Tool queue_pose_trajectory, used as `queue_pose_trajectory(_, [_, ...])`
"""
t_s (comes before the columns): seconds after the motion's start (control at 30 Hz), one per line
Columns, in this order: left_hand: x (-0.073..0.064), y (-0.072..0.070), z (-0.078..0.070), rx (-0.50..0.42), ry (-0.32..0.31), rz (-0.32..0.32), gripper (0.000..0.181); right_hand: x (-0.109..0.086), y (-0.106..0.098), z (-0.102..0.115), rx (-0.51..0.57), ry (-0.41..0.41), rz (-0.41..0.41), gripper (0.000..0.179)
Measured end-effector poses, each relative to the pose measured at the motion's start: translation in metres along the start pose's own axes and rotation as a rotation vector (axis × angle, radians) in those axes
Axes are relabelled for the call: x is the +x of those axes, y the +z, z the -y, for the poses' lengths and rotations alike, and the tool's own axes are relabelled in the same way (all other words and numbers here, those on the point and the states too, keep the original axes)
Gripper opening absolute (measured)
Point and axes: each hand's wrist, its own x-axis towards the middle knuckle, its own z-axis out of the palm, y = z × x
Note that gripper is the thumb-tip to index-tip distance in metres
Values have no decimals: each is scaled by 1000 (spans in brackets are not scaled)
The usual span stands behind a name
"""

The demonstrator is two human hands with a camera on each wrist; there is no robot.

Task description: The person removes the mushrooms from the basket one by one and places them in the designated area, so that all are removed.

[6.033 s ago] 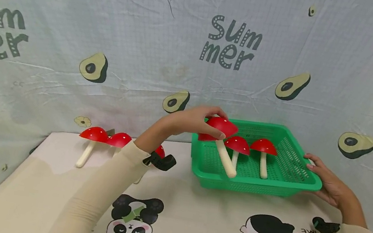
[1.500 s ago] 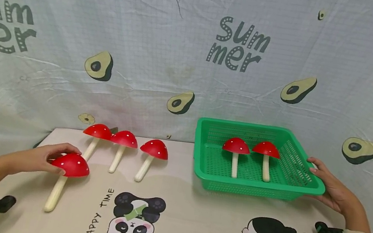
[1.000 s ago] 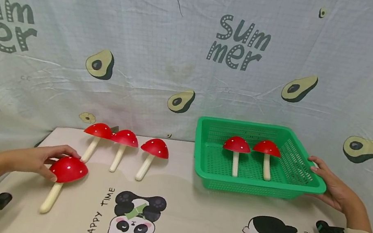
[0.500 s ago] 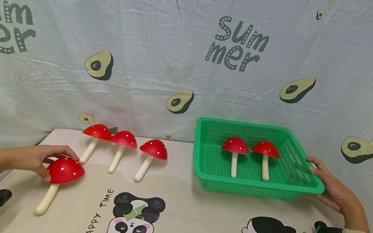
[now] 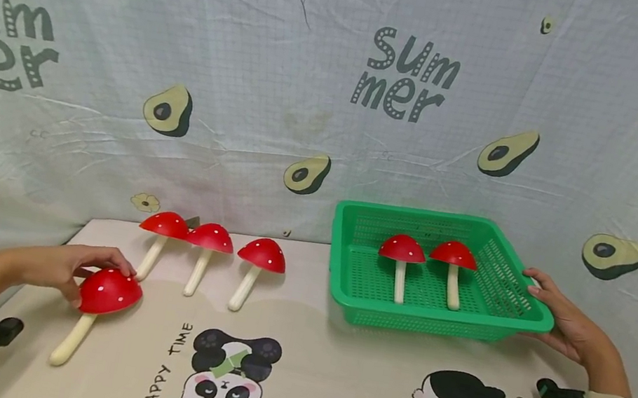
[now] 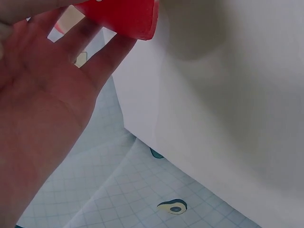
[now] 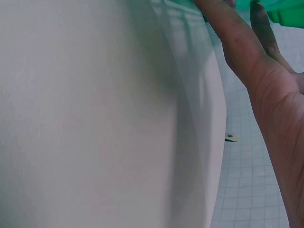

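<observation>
My left hand (image 5: 57, 265) grips a toy mushroom by its red, white-dotted cap (image 5: 111, 292), at the left of the table. Its cream stem (image 5: 72, 340) points down and left, toward the front. In the left wrist view, the fingers (image 6: 111, 54) and thumb hold the edge of the red cap (image 6: 128, 19). On the right, my right hand (image 5: 569, 321) holds the green basket (image 5: 420, 313) at its right rim, thumb side up. Two similar mushrooms lie inside, a left one (image 5: 403, 249) and a right one (image 5: 455, 255).
Three more mushrooms lie in a row behind the left hand: a left one (image 5: 165, 225), a middle one (image 5: 212, 237) and a right one (image 5: 263, 254). The table (image 5: 349, 389) has panda prints. A cloth curtain (image 5: 261, 89) with avocado prints rises at the back.
Six seconds ago my left hand held a mushroom over the basket; it has since moved to the table's left side with it. Lately the stem has swung slightly left. The right hand stays put.
</observation>
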Motion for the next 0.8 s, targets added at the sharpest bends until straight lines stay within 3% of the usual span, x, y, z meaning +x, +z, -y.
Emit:
queue_pose_trajectory(0.17, [-1,-1,1,-33,-22,7,76,0,1,0,-4,4,0,28])
queue_pose_trajectory(0.8, [-2,2,-3,-38,-12,15,74,-1,0,0,27,-9,29,29])
